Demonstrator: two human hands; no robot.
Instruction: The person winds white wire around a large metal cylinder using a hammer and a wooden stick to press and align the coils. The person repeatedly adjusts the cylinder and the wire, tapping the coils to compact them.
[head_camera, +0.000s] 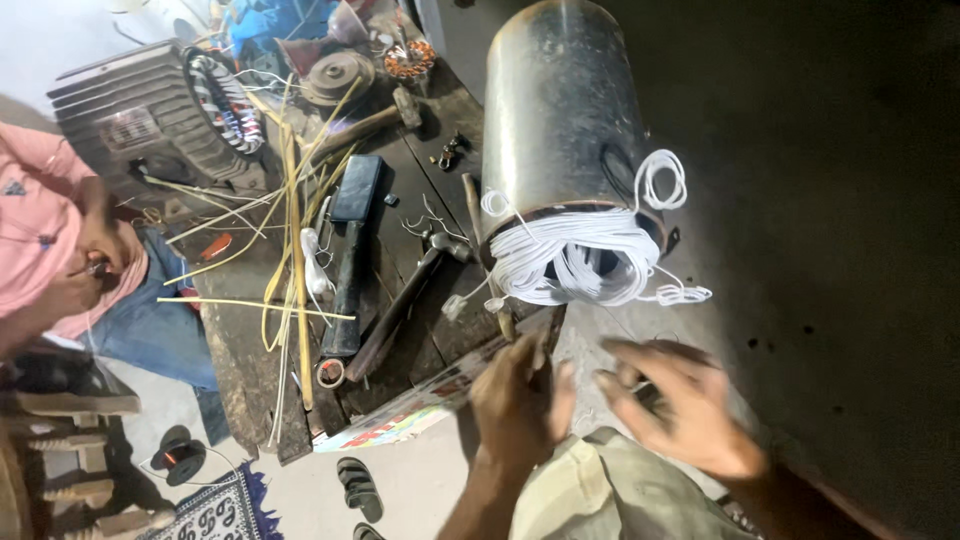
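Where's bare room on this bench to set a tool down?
Free: the dark surface right of the steel cylinder, and a small patch below the white winding wires, by the left hand and right hand. Crowded: the wooden bench left of the cylinder, with hammer, yellow strips, and finned motor housing.

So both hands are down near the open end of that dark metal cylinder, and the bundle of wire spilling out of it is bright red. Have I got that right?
Not quite: the wire bundled at the open end of the dark metal cylinder is white, not red, as the head view shows. The rest holds: the left hand and the right hand are both just below that open end.
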